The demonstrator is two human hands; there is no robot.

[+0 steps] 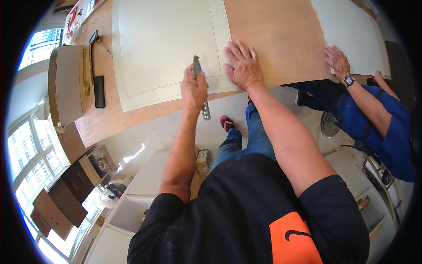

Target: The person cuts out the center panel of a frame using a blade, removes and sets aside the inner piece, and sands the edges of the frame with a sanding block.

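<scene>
Head — left hand [194, 91] (gripping tool [197, 67]).

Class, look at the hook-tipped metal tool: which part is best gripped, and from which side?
The hook-tipped metal tool is probably best gripped around the middle of its long handle, coming from the body side, as the left hand does. The hooked tip points away from the body, so fingers stay behind it.
</scene>
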